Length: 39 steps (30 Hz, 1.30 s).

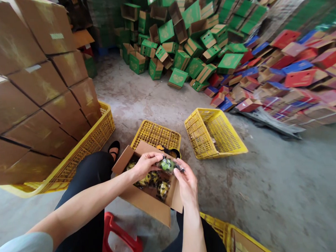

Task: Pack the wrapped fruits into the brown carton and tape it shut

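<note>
My left hand point(145, 165) and my right hand point(186, 181) both pinch a small clear-wrapped packet with a green and yellow item point(168, 165) inside. They hold it just above an open brown cardboard box point(149, 202) that rests on my lap. Several similar wrapped green-yellow items point(156, 183) lie inside the box. A roll of tape point(170, 152) sits just behind the box on an upturned yellow crate point(155, 134).
A tilted yellow plastic crate point(213, 133) lies on the concrete floor ahead. Another yellow crate point(82, 152) holds stacked brown cartons point(35, 87) at the left. Piles of green boxes point(186, 39) and red-blue boxes point(288, 76) fill the back. A red stool point(117, 239) is under me.
</note>
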### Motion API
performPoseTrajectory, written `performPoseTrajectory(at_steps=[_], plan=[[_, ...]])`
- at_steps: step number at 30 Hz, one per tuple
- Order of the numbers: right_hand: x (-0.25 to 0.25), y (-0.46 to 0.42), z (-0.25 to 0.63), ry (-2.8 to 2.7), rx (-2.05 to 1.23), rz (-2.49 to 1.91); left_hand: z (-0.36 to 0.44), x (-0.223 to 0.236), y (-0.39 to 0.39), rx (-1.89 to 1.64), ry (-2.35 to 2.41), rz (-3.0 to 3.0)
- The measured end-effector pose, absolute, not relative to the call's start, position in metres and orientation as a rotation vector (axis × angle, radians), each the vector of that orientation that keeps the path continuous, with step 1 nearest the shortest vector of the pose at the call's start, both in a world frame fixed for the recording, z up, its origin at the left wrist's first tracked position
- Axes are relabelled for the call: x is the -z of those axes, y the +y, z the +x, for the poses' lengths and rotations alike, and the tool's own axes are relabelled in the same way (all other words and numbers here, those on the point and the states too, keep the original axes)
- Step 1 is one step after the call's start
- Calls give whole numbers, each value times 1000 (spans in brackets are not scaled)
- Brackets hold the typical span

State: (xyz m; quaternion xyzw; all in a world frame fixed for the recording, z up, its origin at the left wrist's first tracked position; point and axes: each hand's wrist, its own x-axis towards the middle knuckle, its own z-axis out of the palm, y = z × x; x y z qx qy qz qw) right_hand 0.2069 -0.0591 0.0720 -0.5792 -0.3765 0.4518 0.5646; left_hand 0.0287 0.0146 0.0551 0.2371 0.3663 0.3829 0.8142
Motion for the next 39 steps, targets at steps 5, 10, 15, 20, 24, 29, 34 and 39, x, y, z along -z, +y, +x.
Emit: performPoseTrajectory(at_steps=[5, 10, 15, 20, 24, 29, 34, 39], plan=[[-69, -58, 205, -777, -1126, -1313, 30, -57, 14, -817, 737, 498], [-67, -59, 208, -829, -1061, -1376, 29, -60, 15, -831, 749, 552], [-66, -63, 213, -862, -1055, -1531, 26, -65, 17, -864, 783, 667], [-64, -65, 213, -877, -1288, -1495, 24, -67, 13, -805, 758, 802], [-69, -65, 214, -830, -1318, -1514, 25, -63, 16, -804, 751, 737], [-76, -68, 227, -825, -1189, -1691, 21, -43, 24, -690, 902, 958], [-69, -72, 234, -1242, -976, -1877, 22, -20, 19, -416, 946, 1625], [-52, -75, 232, -1592, -627, -1943, 33, -1, 4, -120, 831, 2091]])
